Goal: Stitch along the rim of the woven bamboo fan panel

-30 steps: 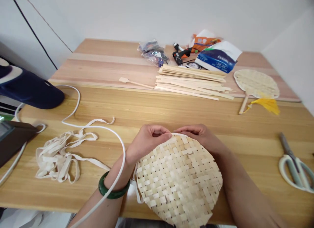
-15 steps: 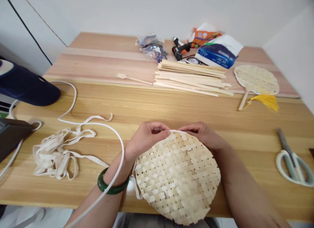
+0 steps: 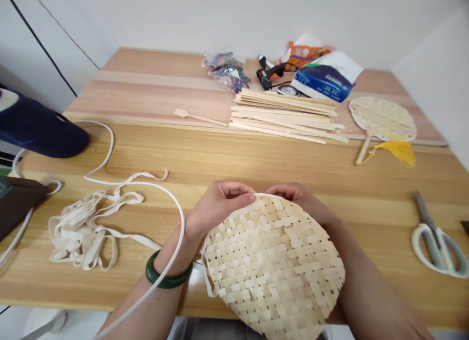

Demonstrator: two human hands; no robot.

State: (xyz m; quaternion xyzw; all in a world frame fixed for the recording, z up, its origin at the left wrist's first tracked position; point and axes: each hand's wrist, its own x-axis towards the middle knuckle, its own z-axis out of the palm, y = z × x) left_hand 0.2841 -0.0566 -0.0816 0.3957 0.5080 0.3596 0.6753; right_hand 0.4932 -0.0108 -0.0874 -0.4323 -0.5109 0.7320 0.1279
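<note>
- Both hands grip the top rim of the work: the left hand (image 3: 218,205) pinches it between curled fingers and thumb, and the right hand (image 3: 298,198) curls over the rim just beside it, fingertips nearly meeting those of the left.
- Below and toward the person from the hands lies a round woven bamboo disc (image 3: 273,266), its lower part hanging past the table edge and its strip ends ragged along the right side.
- A white binding strip (image 3: 267,195) follows the disc's top rim between the hands.
- A white cord (image 3: 182,218) arcs beside the left hand and runs down across the left forearm, above a green bangle (image 3: 168,274) on that wrist.
- Left of the hands lies a loose heap of cream cloth tape (image 3: 84,232).
- Further left are a dark blue padded object (image 3: 36,132) and a dark box (image 3: 14,203).
- Ahead of the hands are a stack of bamboo strips (image 3: 286,117) and a small wooden paddle (image 3: 200,117).
- Beyond the stack are a glue gun (image 3: 269,71), a plastic bag (image 3: 227,69) and a blue-and-white package (image 3: 322,78).
- Ahead and to the right lies a finished bamboo fan (image 3: 381,119) with a yellow tassel (image 3: 397,152).
- Right of the hands lie scissors (image 3: 437,247).
</note>
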